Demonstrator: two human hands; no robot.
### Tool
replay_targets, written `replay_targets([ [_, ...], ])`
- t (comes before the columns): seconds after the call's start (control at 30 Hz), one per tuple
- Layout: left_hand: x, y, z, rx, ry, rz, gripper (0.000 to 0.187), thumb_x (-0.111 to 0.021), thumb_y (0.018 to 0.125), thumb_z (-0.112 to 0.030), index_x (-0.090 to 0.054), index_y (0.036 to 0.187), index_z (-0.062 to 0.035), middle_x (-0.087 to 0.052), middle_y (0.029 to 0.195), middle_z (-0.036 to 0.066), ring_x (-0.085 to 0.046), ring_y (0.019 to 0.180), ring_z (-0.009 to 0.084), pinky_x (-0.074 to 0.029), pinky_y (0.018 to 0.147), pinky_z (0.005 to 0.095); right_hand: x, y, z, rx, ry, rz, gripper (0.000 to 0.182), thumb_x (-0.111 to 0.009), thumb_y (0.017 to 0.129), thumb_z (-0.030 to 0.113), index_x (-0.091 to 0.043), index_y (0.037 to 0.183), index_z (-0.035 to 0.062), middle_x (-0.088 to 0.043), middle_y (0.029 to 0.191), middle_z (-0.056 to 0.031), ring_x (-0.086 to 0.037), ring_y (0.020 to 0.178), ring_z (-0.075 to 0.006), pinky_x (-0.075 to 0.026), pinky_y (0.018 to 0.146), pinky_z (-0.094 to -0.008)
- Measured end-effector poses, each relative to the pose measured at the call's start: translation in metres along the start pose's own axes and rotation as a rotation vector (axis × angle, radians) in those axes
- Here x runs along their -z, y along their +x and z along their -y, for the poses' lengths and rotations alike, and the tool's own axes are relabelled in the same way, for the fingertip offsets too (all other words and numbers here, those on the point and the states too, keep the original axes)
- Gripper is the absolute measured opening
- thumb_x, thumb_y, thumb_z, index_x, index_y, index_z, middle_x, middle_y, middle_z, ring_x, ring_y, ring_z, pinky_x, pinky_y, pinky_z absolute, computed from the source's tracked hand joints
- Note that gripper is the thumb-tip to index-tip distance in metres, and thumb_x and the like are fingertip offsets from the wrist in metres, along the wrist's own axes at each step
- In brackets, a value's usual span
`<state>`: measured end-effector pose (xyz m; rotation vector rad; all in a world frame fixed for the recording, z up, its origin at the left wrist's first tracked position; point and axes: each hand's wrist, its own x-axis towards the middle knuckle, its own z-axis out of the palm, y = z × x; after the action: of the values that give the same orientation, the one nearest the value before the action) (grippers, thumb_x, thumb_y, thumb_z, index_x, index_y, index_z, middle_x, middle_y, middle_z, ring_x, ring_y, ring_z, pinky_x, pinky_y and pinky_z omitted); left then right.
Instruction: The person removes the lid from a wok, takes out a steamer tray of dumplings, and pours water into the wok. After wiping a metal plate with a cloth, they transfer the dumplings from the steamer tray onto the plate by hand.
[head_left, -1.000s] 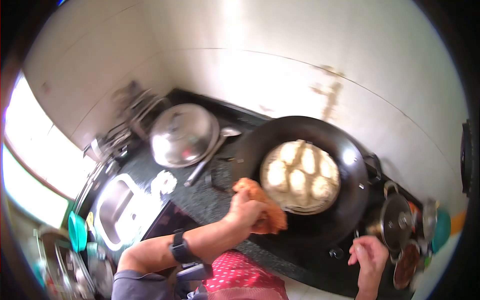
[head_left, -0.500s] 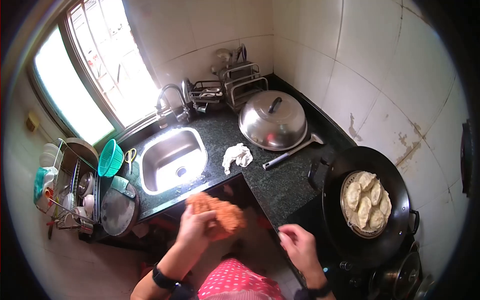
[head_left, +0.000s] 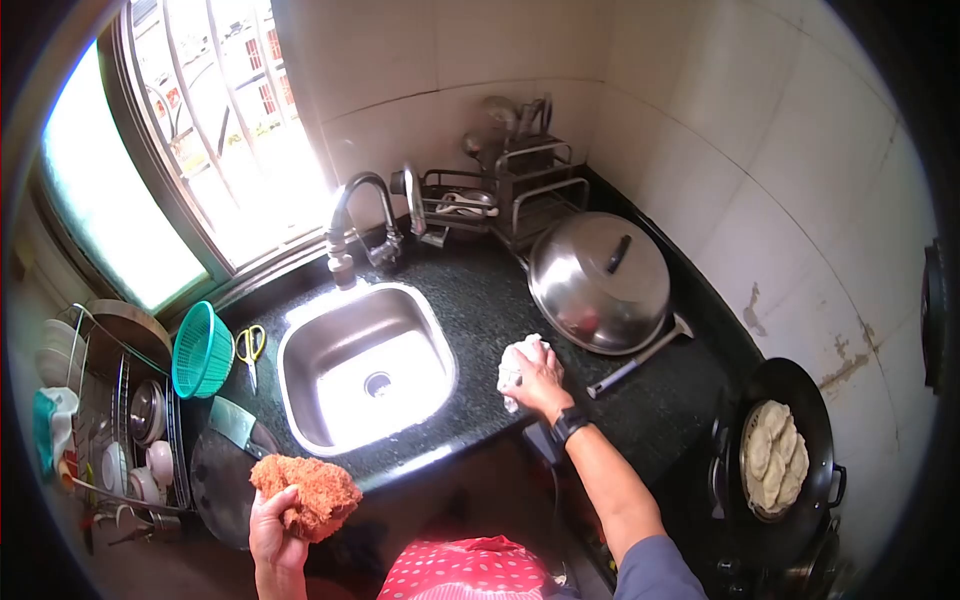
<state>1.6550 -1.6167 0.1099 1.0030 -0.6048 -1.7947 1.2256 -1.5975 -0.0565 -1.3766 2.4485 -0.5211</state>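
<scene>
An orange fluffy cloth (head_left: pixel 308 496) is bunched up in my left hand (head_left: pixel 277 535), whose fingers are closed round its lower left side. That hand is over the front edge of the counter, near the dark round board (head_left: pixel 225 478) with a cleaver (head_left: pixel 236 424) on it. On the counter right of the sink, my right hand (head_left: pixel 541 382) is closed over a crumpled white cloth (head_left: pixel 511 372). Part of the white cloth is hidden under the fingers.
The steel sink (head_left: pixel 290 375) and tap (head_left: pixel 365 215) are under the window. A green basket (head_left: pixel 203 350), scissors (head_left: pixel 251 350) and a dish rack (head_left: pixel 125 440) stand left. A domed lid (head_left: pixel 600 280), a long-handled spatula (head_left: pixel 640 357) and a wok (head_left: pixel 815 400) of dumplings (head_left: pixel 774 455) are right.
My right hand has moved forward from beside the stove onto the white cloth. My left hand has moved left with the orange cloth. The view has shifted too.
</scene>
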Motion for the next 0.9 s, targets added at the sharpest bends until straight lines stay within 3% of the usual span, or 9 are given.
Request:
replay_targets([
  [0.07, 0.008, 0.019, -0.012, 0.017, -0.017, -0.011, 0.048, -0.053, 0.081, 0.01, -0.044, 0.126, -0.0025, -0.057, 0.116, 0.016, -0.059, 0.108, 0.0308, -0.049, 0.095, 0.0456, -0.027, 0.01, -0.002, 0.142, -0.018, -0.096, 0.036, -0.071, 0.075, 0.019, -0.063, 0.11, 0.0157, -0.045, 0.129, -0.0158, -0.044, 0.117, -0.0381, -0.044, 0.094, -0.0461],
  [0.17, 0.004, 0.046, -0.022, 0.051, -0.006, 0.038, 0.047, -0.053, 0.081, 0.01, -0.044, 0.126, -0.0022, -0.058, 0.116, 0.016, -0.06, 0.108, 0.0306, -0.05, 0.095, 0.0455, -0.033, 0.005, 0.018, 0.143, 0.323, -0.18, 0.025, -0.061, 0.081, 0.01, -0.063, 0.107, 0.0097, -0.063, 0.096, -0.0111, -0.062, 0.087, -0.0284, -0.052, 0.078, -0.0402],
  [0.27, -0.008, 0.071, -0.02, 0.112, 0.0, 0.09, 0.047, -0.055, 0.081, 0.008, -0.044, 0.126, -0.002, -0.059, 0.115, 0.015, -0.061, 0.106, 0.0295, -0.05, 0.094, 0.0437, -0.023, 0.012, 0.019, -0.314, 1.417, 0.09, 0.026, -0.058, 0.085, 0.012, -0.062, 0.111, 0.0049, -0.063, 0.087, -0.0038, -0.063, 0.079, -0.0156, -0.053, 0.069, -0.0312],
  [0.37, -0.031, 0.094, -0.015, 0.187, 0.002, 0.158, 0.047, -0.055, 0.082, 0.007, -0.044, 0.126, -0.0022, -0.059, 0.114, 0.014, -0.061, 0.106, 0.0283, -0.051, 0.093, 0.0417, 0.028, -0.013, 0.05, -0.246, 2.179, 0.452, 0.018, -0.057, 0.087, 0.026, -0.055, 0.09, 0.0087, -0.054, 0.083, -0.0042, -0.054, 0.078, -0.0184, -0.049, 0.067, -0.037],
  [0.4, -0.042, 0.101, -0.014, 0.223, -0.012, 0.202, 0.047, -0.055, 0.082, 0.007, -0.044, 0.127, -0.0022, -0.059, 0.115, 0.014, -0.061, 0.106, 0.0283, -0.051, 0.093, 0.0416, 0.027, -0.013, 0.054, 0.063, 2.473, 0.648, 0.027, -0.058, 0.087, 0.035, -0.055, 0.097, 0.0101, -0.057, 0.091, -0.0071, -0.057, 0.087, -0.0253, -0.05, 0.074, -0.0476],
  [0.5, -0.078, 0.118, -0.002, 0.319, 0.022, 0.326, 0.05, -0.052, 0.082, 0.008, -0.041, 0.13, -0.0017, -0.057, 0.121, 0.014, -0.059, 0.109, 0.0287, -0.05, 0.094, 0.0429, 0.053, -0.052, 0.066, -0.153, 2.328, 0.257, 0.029, -0.05, 0.09, 0.032, -0.057, 0.1, 0.0055, -0.061, 0.101, -0.0131, -0.06, 0.095, -0.0298, -0.05, 0.083, -0.0507],
  [0.53, -0.094, 0.121, 0.004, 0.361, 0.068, 0.358, 0.051, -0.051, 0.083, 0.007, -0.04, 0.132, -0.0021, -0.056, 0.122, 0.014, -0.059, 0.11, 0.029, -0.05, 0.095, 0.0435, 0.061, -0.068, 0.063, 0.001, 2.401, 0.349, 0.033, -0.049, 0.091, 0.031, -0.057, 0.108, 0.0036, -0.061, 0.107, -0.0152, -0.061, 0.099, -0.0306, -0.049, 0.089, -0.0481],
  [0.7, -0.192, 0.119, 0.059, 0.533, 0.162, 0.696, 0.049, -0.053, 0.087, -0.001, -0.04, 0.134, -0.0044, -0.057, 0.122, 0.014, -0.06, 0.108, 0.0277, -0.051, 0.094, 0.0418, 0.142, -0.19, 0.051, -0.378, 1.896, -0.089, 0.051, -0.063, 0.079, -0.002, -0.05, 0.129, 0.0017, -0.061, 0.113, -0.0076, -0.06, 0.104, -0.0175, -0.048, 0.092, -0.0333],
  [0.9, -0.292, 0.049, 0.126, 0.734, 0.274, 0.994, 0.045, -0.051, 0.086, 0.002, -0.043, 0.13, 0.0007, -0.058, 0.119, 0.016, -0.061, 0.107, 0.0276, -0.051, 0.094, 0.0401, 0.257, -0.381, -0.015, -0.701, 1.237, -0.72, 0.036, -0.061, 0.08, 0.008, -0.061, 0.114, -0.0015, -0.066, 0.101, -0.0085, -0.064, 0.09, -0.0162, -0.052, 0.082, -0.03],
])
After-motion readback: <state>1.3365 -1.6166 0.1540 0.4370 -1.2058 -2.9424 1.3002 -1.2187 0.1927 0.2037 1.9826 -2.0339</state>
